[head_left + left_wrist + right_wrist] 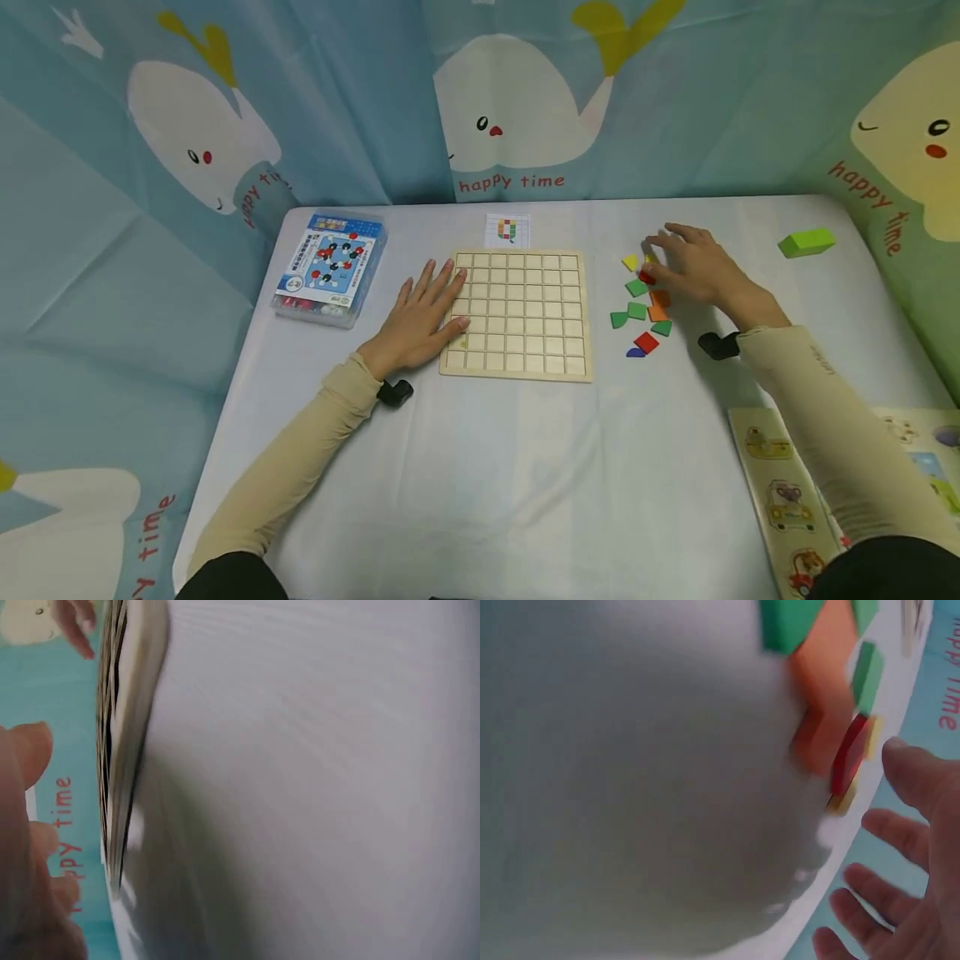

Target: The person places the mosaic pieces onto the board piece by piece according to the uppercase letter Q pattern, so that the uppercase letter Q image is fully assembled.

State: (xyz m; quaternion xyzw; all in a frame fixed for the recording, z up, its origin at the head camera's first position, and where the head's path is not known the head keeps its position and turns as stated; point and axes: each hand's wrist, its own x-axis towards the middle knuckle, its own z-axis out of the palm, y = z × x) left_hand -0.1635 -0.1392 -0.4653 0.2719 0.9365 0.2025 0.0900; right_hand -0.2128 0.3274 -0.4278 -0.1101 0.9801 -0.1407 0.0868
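A pale wooden grid board (517, 317) lies on the table. My left hand (423, 321) rests on its left edge with fingers spread and straight. To the right of the board is a loose group of coloured pieces: green squares (637, 311), orange squares (657, 313), red squares (647, 342), yellow pieces (629, 262) and a blue half-round piece (635, 353). Over the far end of this group hovers my right hand (693, 265), its fingers loosely bent and apart. In the right wrist view its thumb and fingers show nothing between them, with a red piece (849, 755) close by.
A small card (507, 230) with a coloured pattern lies behind the board. At the left stands a clear plastic box (330, 267) with a blue label. A green block (806, 242) sits at the far right, and picture boards (772, 492) lie under the right forearm.
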